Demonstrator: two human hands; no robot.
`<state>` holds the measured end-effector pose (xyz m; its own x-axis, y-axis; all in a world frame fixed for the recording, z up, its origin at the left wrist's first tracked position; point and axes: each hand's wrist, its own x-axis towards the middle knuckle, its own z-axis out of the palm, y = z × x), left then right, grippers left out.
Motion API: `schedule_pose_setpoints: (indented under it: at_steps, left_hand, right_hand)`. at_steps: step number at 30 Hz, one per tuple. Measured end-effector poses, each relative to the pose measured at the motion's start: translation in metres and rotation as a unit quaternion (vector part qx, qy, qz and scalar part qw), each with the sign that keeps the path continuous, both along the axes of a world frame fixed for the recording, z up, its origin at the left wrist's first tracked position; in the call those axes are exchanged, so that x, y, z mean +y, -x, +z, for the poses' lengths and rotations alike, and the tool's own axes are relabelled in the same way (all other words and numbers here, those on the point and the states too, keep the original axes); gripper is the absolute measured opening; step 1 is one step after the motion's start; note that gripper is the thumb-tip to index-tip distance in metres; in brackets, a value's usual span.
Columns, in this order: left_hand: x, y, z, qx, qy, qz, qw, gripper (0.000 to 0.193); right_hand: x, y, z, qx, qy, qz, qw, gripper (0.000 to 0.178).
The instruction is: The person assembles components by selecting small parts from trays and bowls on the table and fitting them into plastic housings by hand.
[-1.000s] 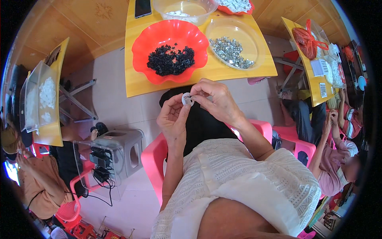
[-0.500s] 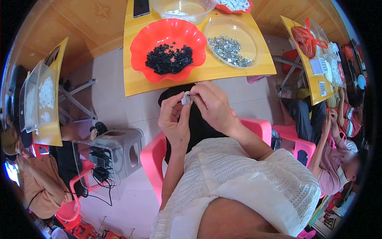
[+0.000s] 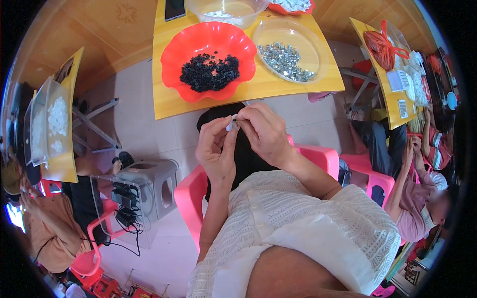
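Observation:
Between thumb and fingers, my left hand (image 3: 217, 151) pinches a small white plastic piece (image 3: 230, 126) above my lap. My right hand (image 3: 263, 133) meets it there, its thumb and forefinger closed at the piece's right side on something small and dark, too tiny to name. Just beyond the hands, on the yellow table, a red wavy-rimmed bowl (image 3: 174, 47) holds a heap of small black parts (image 3: 209, 72). To its right, a clear round tray (image 3: 318, 54) carries many small shiny metal parts (image 3: 287, 61).
A clear tub (image 3: 253, 11) with white pieces, a red dish (image 3: 310, 10) and a phone (image 3: 175, 9) lie at the table's far side. I sit in a pink chair (image 3: 318, 158). A grey stool (image 3: 161, 191) stands at left. People sit at side tables on both sides.
Both hands stay together over my lap with only slight finger movement. The white piece is a little more covered by my fingers. The whole view has shifted very slightly.

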<state>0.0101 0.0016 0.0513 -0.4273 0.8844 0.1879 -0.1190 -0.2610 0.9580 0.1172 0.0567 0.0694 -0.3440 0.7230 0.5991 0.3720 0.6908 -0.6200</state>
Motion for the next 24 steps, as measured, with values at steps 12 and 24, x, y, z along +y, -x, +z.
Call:
schedule_pose_setpoints:
  at_steps: [12,24]
  left_hand:
    - [0.0004,0.0097,-0.0021,-0.137,0.047,-0.054,0.988,0.021]
    - [0.0008,0.0085,-0.0023,-0.156,0.053,-0.058,0.985,0.020]
  right_hand:
    - [0.0066,-0.0014,0.0049,-0.021,0.041,0.057,0.997,0.012]
    - [0.0047,-0.0004,-0.0011,-0.047,0.083,0.062,0.994,0.012]
